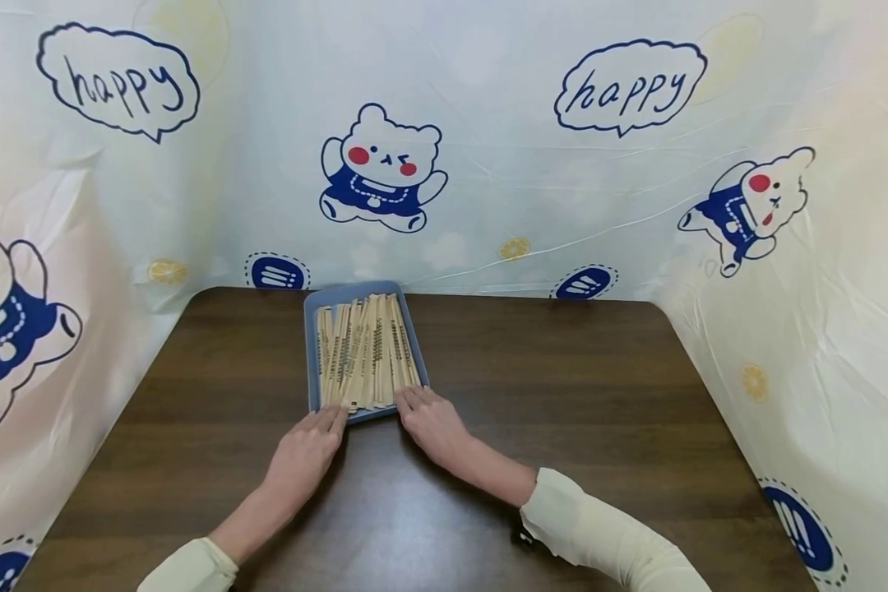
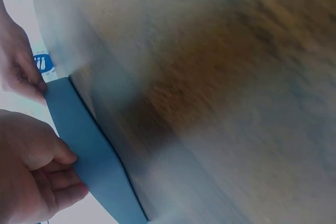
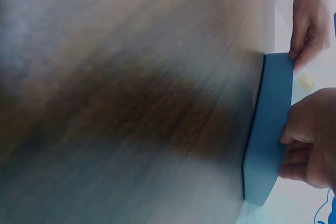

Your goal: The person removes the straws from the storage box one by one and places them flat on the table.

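A shallow blue tray (image 1: 312,353) stands on the table, its far end near the back edge. In it lies a layer of long, thin, pale sticks (image 1: 370,349) with dark printing along them, roughly lengthwise. My left hand (image 1: 307,452) pinches the rim at the tray's near left corner. At the near right corner my right hand (image 1: 432,423) holds the rim too. Both wrist views show the tray's outer wall (image 2: 89,135) against the tabletop, thumbs on its outside and fingers over the rim. The sticks are hidden there.
The dark brown wooden table (image 1: 562,395) extends on both sides of the tray. A pale printed cloth (image 1: 488,164) with cartoon bears hangs behind and beside it. A small dark object (image 1: 522,537) shows under the right sleeve.
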`<state>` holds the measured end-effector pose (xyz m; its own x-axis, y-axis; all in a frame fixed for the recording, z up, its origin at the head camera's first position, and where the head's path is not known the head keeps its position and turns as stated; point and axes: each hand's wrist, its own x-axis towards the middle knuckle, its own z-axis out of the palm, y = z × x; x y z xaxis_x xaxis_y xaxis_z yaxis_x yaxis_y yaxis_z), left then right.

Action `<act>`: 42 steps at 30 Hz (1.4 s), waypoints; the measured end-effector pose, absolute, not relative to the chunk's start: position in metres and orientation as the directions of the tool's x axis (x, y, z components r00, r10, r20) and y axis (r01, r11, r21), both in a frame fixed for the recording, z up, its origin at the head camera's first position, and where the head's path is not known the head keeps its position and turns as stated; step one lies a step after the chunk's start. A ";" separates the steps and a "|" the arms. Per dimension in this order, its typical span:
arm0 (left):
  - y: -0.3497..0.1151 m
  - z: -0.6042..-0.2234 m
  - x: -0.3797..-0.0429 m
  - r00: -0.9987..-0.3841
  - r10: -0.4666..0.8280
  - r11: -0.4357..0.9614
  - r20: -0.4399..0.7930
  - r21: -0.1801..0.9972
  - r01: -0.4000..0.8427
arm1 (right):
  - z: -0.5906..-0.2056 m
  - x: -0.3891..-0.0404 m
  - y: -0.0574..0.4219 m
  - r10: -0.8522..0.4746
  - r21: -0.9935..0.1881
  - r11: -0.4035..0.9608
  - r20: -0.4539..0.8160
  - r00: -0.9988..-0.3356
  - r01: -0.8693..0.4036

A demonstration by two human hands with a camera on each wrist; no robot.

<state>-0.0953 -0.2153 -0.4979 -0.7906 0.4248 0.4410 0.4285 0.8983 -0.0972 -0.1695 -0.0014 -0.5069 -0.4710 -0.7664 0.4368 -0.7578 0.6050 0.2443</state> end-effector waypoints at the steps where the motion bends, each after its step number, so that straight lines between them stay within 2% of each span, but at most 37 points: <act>1: -0.214 -0.497 -0.095 -0.787 0.429 0.896 0.444 -0.098 0.433 | -0.507 -0.169 0.000 -0.763 0.242 0.609 0.439 -0.474 -0.756; 11: -0.202 -0.499 -0.098 -0.777 0.463 0.880 0.426 -0.119 0.459 | -0.506 -0.162 0.014 -0.750 0.256 0.634 0.435 -0.498 -0.730; 22: -0.188 -0.499 -0.102 -0.780 0.493 0.865 0.385 -0.122 0.486 | -0.505 -0.156 0.033 -0.733 0.220 0.666 0.371 -0.570 -0.713; 42: -0.165 -0.500 -0.107 -0.758 0.522 0.846 0.391 -0.120 0.520 | -0.505 -0.152 0.055 -0.702 0.201 0.693 0.410 -0.583 -0.693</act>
